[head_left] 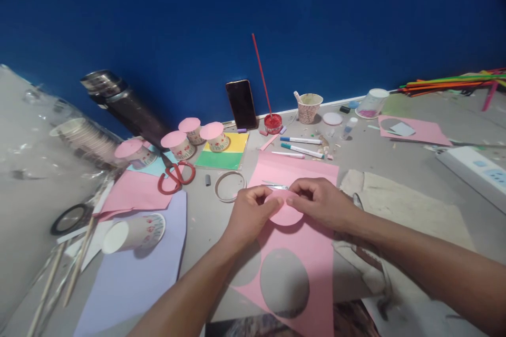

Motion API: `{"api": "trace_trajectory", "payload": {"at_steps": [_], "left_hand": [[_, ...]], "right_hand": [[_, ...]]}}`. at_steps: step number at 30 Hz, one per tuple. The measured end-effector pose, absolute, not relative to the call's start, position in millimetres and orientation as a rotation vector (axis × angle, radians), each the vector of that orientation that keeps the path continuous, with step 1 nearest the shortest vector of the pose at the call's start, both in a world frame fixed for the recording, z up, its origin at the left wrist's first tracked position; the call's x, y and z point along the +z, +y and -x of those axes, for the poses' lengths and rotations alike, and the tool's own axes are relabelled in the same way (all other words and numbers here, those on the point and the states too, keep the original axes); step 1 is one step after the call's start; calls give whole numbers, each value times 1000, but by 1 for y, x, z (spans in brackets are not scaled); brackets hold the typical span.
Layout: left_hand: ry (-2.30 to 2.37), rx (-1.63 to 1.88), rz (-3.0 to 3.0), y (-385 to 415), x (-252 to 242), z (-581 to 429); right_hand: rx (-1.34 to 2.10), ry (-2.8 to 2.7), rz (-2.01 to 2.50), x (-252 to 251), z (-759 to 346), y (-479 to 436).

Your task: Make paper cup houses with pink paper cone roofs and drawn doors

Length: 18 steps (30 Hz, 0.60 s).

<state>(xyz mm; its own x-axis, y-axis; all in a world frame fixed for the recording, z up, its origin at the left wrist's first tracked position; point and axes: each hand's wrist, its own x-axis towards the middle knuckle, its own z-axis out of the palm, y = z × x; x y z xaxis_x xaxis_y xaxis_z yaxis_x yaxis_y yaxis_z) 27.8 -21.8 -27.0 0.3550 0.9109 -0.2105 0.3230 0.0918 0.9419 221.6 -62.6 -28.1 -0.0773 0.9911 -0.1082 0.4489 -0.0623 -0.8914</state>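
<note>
Head view: I record both hands meeting over the pink sheet [312,253] at centre of the worktop [415,168]. Left hand [249,213] and right hand [322,202] each pinch the pink paper disc [285,214] near its upper edge, grip narrow, fingertips closed on it. The disc lies on the sheet, at twelve o'clock of the round cut-out [284,281]. Step in hand, by my judgement: handling the freed disc. Any next move calls for a light, even pinch, since thin paper creases.

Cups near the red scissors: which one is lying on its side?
The cup on the lilac paper, just below the scissors. The other four cups stand upside down, each with a pink circle on top.
</note>
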Motion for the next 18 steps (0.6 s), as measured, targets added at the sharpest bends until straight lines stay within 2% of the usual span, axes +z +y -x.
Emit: {"api": "trace_trajectory", "payload": {"at_steps": [18], "left_hand": [[1157, 631, -1458, -20, -28, -27]], "right_hand": [[1132, -1613, 1550, -24, -222, -61]]}}
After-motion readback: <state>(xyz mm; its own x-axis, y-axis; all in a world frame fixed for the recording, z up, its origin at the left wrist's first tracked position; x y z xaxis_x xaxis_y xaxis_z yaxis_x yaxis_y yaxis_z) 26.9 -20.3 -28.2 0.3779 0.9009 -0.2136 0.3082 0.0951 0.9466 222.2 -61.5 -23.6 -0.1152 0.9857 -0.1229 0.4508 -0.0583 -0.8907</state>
